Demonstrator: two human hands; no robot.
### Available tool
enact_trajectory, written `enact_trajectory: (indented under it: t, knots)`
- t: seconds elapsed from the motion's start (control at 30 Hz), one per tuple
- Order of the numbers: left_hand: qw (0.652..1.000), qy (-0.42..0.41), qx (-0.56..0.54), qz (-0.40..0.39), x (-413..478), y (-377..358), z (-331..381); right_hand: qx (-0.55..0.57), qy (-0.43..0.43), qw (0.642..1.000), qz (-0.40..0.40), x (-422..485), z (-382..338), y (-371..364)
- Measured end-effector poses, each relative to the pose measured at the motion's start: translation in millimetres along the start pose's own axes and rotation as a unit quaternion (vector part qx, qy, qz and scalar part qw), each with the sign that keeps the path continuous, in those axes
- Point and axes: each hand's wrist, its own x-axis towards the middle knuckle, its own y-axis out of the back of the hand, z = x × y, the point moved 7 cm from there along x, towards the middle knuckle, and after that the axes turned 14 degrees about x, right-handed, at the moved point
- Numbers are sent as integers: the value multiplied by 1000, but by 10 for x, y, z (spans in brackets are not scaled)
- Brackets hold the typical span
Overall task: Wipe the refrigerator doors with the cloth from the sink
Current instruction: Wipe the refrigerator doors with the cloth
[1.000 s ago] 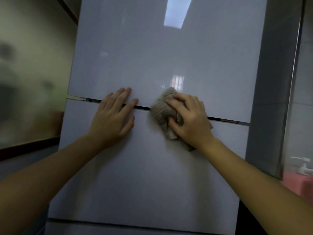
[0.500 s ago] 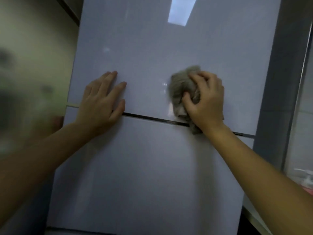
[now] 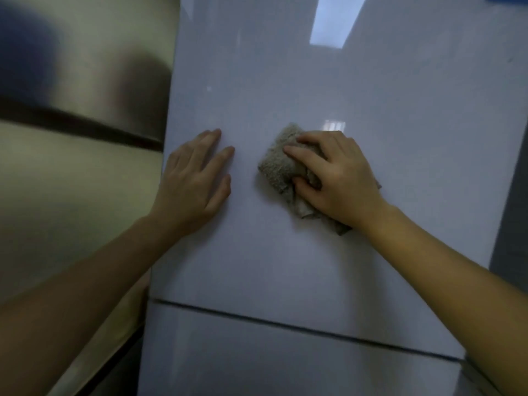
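A glossy pale refrigerator door [image 3: 285,267] fills the view, a dark seam [image 3: 285,327] parting it from the lower door [image 3: 257,367], with what may be a beige wall [image 3: 71,195] blurred at left. The left hand [image 3: 194,178] lies flat on the upper door, fingers [image 3: 211,138] straight, holding nothing; just beside it the right hand [image 3: 340,178] presses the crumpled cloth [image 3: 278,167] against that door, thumb and fingers curled round it.

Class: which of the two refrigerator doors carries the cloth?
The upper door, above the dark seam: the right hand holds the cloth on it; the lower door is untouched.
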Motion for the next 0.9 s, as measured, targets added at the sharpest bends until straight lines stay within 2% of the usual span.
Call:
enact_trajectory:
  t: [0.23, 0.43, 0.53, 0.63, 0.73, 0.9]
  knots:
    - [998, 12, -28, -53, 1326, 302, -327, 1, -13, 999, -35, 1289, 923, 561]
    - [994, 41, -58, -88, 2200, 515, -322, 26, -41, 998, -28, 1986, 1527, 876]
    - [995, 24, -48, -88, 2378, 610, -306, 26, -8, 998, -50, 2047, 1589, 898]
    - [995, 22, -32, -92, 2437, 665, -358, 36, -13, 998, -41, 2053, 1620, 931]
    - [995, 29, -11, -99, 2395, 659, -457, 41, -35, 998, -9, 2050, 1613, 920]
    - [997, 38, 5, -66, 2174, 580, -618, 50, -81, 994, 60, 1940, 1555, 807]
